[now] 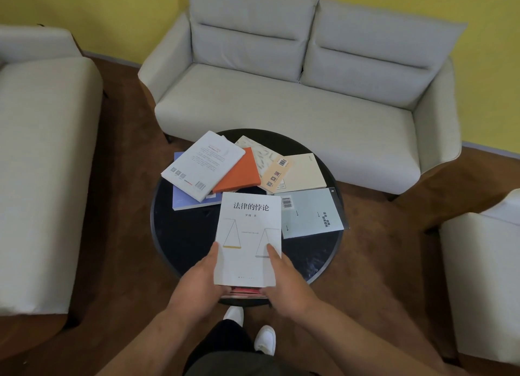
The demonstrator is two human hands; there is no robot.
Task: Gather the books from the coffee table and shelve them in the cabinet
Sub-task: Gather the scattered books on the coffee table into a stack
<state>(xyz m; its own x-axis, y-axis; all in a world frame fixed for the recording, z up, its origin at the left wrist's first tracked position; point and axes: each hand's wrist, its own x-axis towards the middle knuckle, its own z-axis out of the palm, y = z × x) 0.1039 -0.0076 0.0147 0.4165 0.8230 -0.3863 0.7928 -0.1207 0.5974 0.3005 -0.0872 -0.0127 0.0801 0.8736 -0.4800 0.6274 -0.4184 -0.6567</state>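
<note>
- A white book [249, 234] is held over the round worktop's [180, 234] 6 o'clock edge.
- It is clasped by the left grip [197, 277] and right grip [287, 280], thumbs on top.
- Toward 12 o'clock, other books [202, 164] are spread.

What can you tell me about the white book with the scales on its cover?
The white book looks like a paperback with a matte white cover, a black Chinese title near the top and a line drawing of tilted scales. It faces up on top of a small stack, with a red-edged book showing beneath, over the near side of the round black coffee table. The left hand and right hand grip its near corners, thumbs on the cover.
</note>
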